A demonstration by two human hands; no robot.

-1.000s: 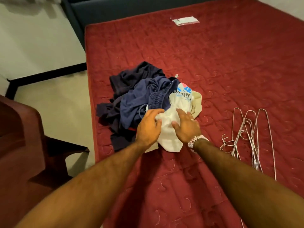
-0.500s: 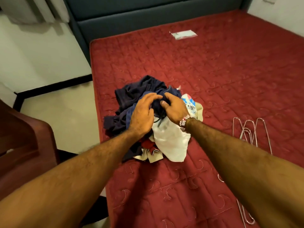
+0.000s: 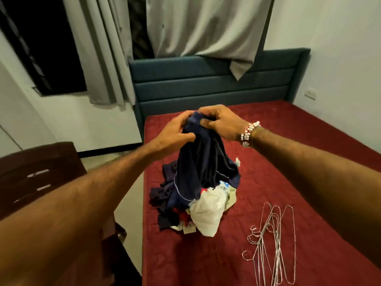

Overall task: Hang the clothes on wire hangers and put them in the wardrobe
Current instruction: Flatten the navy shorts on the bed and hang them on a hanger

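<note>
Half a second back, digging in the clothes pile [image 3: 206, 211]; now clutching a navy garment [image 3: 202, 166] in left hand [image 3: 175, 133] and right hand [image 3: 220, 124], drawn up from it. Ready for wire hangers [image 3: 274, 244], below right hand.

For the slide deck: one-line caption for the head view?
Left hand and right hand hold a navy garment up from the clothes pile on a red bed, wire hangers alongside.

Behind and far right of the heap of dark blue and white clothes [image 3: 206, 211], the red quilted mattress [image 3: 299, 120] lies bare. Silver wire hangers [image 3: 277, 244] obstruct its near right; a brown wooden chair [image 3: 41, 172] blocks the left.
</note>
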